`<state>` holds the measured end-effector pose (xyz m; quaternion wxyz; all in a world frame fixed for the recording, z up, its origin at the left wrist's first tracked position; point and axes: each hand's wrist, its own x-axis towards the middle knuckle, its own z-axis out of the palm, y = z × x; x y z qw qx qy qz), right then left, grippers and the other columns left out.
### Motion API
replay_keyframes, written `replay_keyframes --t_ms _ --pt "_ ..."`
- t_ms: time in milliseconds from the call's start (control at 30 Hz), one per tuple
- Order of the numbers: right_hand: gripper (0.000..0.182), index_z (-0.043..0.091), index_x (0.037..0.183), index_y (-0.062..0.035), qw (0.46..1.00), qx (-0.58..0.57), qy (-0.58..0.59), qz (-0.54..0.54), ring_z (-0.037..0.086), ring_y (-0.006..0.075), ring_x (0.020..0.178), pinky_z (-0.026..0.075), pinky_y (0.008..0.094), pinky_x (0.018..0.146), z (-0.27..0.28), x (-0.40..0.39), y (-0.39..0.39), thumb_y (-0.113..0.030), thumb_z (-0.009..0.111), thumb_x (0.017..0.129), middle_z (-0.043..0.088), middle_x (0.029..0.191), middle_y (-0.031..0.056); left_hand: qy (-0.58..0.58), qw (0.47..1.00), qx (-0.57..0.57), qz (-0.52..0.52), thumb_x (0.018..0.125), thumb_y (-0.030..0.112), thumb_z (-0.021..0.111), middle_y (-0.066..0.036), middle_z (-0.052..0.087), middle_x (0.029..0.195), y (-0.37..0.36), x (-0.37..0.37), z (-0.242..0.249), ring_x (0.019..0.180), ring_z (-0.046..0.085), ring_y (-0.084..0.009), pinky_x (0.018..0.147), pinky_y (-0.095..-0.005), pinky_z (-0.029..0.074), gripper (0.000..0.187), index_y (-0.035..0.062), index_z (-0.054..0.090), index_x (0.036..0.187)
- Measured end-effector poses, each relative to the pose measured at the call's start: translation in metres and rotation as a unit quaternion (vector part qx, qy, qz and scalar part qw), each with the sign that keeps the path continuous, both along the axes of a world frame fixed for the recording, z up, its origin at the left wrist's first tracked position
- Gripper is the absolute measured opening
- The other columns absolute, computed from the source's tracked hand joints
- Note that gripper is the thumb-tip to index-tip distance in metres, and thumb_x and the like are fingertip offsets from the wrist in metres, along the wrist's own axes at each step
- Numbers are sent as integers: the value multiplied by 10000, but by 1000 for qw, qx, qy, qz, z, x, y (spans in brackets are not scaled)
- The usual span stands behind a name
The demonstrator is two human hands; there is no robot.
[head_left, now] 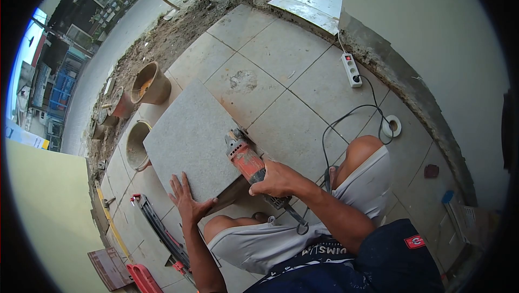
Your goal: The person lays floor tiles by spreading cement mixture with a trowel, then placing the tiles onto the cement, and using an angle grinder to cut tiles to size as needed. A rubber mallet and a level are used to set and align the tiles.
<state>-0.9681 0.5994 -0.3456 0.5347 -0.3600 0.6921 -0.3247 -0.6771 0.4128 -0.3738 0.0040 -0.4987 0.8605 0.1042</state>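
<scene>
A large grey floor tile (186,131) lies in front of me, raised above the floor. My right hand (278,179) is wrapped round the body of a red and black angle grinder (247,162). The grinder's metal head sits at the tile's right edge; its disc is mostly hidden. My left hand (190,201) rests on the tile's near left corner with fingers spread, the thumb along the near edge. What props up the tile is mostly hidden beneath it.
Buckets (151,83) stand beyond the tile at left. A tile cutter (162,233) lies on the floor at left. A white power strip (351,70) feeds a black cord (324,136) running towards me. A white tape roll (392,126) lies at right.
</scene>
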Motion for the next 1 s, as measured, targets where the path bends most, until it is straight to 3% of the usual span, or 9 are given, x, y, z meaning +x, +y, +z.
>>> replay_keyframes --t_ms 200,300,467,567,633,767,900,967,1000 --pt "813 592 1190 117 999 -18 20 -26 664 348 934 530 391 862 -8 5 17 -441 827 648 688 1055 263 5 1000 -2 0 439 591 925 -176 130 1739 1 2 -1 1610 99 -360 1266 -617 47 1464 174 242 1665" --pt "893 561 1177 206 1000 -11 -3 -17 677 436 1049 532 426 907 1 4 24 -472 803 649 659 1121 370 10 1000 -3 1 444 590 927 -173 128 1740 1 1 0 1611 99 -355 1267 -614 44 1459 173 245 1664" --pt "845 577 1162 168 999 14 -21 -30 683 401 989 530 414 890 11 8 38 -468 807 655 679 1070 314 38 999 13 9 469 632 921 -184 110 1740 5 4 0 1612 80 -357 1262 -622 32 1430 145 282 1651" --pt "779 591 1177 112 999 1 -36 -40 683 340 956 527 397 875 24 9 46 -437 810 670 681 1049 261 29 999 34 4 599 585 917 -220 232 1704 7 2 26 1588 195 -378 1262 -593 129 1296 91 313 1634" --pt "724 599 1190 77 998 -20 -45 -36 662 267 899 525 363 828 37 6 45 -398 823 691 676 996 180 227 932 282 27 757 486 877 -258 377 1629 3 2 55 1519 362 -396 1238 -542 261 1117 41 324 1619" --pt "626 598 1223 24 993 -89 -62 -47 639 157 834 530 312 762 68 -5 31 -298 833 740 661 954 69 369 862 342 -63 880 410 803 -278 439 1581 61 -57 144 1452 459 -410 1193 -505 360 998 1 274 1621" --pt "743 567 1256 73 986 -139 -82 -52 684 230 949 548 339 862 94 -10 14 -375 841 730 693 1077 173 340 874 331 -103 938 433 752 -317 443 1554 112 -115 153 1427 484 -413 1162 -489 401 1045 3 120 1650" --pt "784 533 1299 81 972 -176 -137 -74 703 221 965 569 330 859 90 -11 7 -363 863 742 699 1088 180 550 748 366 -59 960 407 733 -344 437 1523 124 -145 127 1327 580 -351 1089 -449 475 1085 18 -4 1655" --pt "784 533 1299 81 972 -178 -134 -72 703 221 965 569 330 859 90 -12 3 -363 863 742 699 1088 180 553 747 364 -61 960 407 733 -344 437 1523 130 -155 132 1327 580 -351 1089 -449 475 1085 18 -4 1655"
